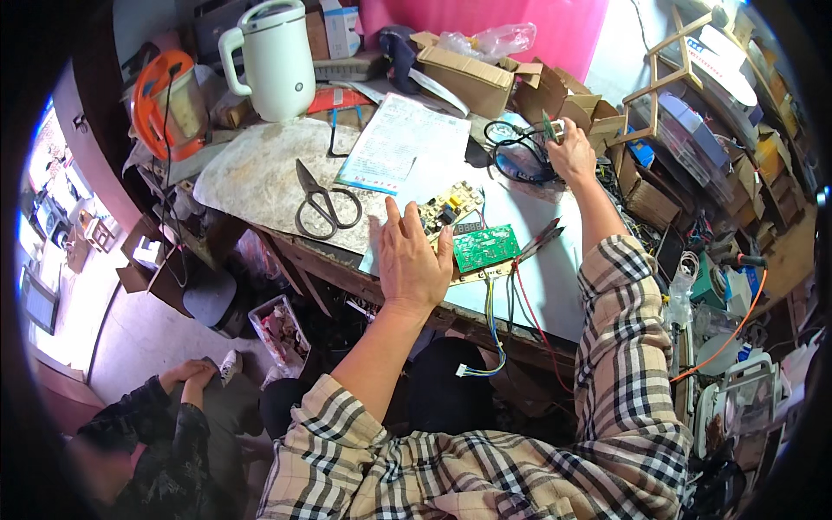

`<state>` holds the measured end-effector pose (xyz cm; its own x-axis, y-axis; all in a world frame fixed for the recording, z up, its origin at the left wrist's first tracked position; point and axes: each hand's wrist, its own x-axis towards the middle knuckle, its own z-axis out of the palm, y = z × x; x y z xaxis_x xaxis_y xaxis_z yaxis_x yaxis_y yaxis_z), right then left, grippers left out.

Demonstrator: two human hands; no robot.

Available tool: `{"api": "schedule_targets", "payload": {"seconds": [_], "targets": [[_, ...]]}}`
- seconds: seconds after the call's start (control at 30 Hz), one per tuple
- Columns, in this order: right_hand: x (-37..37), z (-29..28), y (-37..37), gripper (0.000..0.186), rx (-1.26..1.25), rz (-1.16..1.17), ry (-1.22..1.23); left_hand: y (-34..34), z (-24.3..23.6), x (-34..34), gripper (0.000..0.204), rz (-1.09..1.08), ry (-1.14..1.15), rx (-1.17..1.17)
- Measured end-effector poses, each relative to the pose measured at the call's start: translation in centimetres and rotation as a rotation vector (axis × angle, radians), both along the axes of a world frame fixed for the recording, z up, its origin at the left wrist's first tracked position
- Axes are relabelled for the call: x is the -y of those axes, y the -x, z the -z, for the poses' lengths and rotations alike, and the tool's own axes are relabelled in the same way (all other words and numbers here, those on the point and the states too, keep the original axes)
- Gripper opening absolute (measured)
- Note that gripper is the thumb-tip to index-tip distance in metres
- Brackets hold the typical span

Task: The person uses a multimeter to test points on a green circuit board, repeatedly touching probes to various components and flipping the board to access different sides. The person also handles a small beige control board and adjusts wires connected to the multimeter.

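Note:
My left hand (412, 264) lies with its fingers stretched out at the left edge of a tan circuit board (468, 198) with yellow and black components. Beside its thumb rests a green circuit board (487, 249) with a small display above it. Red and black leads and a bundle of coloured wires (496, 342) run off the boards over the front edge. Farther right, my right hand (572, 156) pinches a small green and white part (555, 129), too small to name, above a coiled black cable (520, 160).
Scissors (321, 204) and a written sheet (407, 143) lie left of the boards. A white jug-shaped appliance (276, 65) and an orange-framed one (165, 104) stand behind. Cardboard boxes (464, 76) and piled parts crowd the right. Another person (165, 425) sits at lower left.

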<state>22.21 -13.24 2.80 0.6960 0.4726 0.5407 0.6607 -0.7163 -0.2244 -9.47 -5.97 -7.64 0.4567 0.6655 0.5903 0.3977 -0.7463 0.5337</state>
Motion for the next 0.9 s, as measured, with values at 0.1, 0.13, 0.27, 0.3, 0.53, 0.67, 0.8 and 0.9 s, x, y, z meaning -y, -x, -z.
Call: {"api": "schedule_targets", "payload": {"seconds": [0.1,0.13,0.27,0.3,0.53,0.67,0.8,0.9], "targets": [[0.9,-1.8,-1.1,0.058,-0.109,-0.035,-0.124,0.0,0.0,0.0,0.062,-0.002,-0.002,0.0],[1.2,-2.5,-0.7,0.057,-0.129,-0.036,-0.213,-0.1,0.0,0.1,0.062,-0.004,-0.004,-0.001],[2.1,-4.0,-1.1,0.053,-0.33,-0.216,-0.465,-0.1,0.0,0.1,0.062,-0.01,-0.014,-0.004],[2.2,-4.2,-1.2,0.051,-0.373,-0.262,-0.534,-0.1,-0.1,0.1,0.062,-0.006,-0.008,-0.002],[1.6,-6.1,0.6,0.045,-0.33,-0.26,-0.583,0.1,-0.2,0.1,0.06,0.01,0.068,-0.01],[2.9,-6.5,1.2,0.044,-0.295,-0.284,-0.64,-0.5,-0.4,0.7,0.059,0.031,0.079,-0.021],[2.3,-7.3,7.4,0.035,-0.368,-0.326,-0.549,0.1,0.0,-0.1,0.06,-0.011,0.039,-0.014],[2.5,-3.6,8.0,0.03,0.031,-0.375,-0.416,-0.3,-0.2,0.4,0.06,0.04,0.028,0.071]]}}
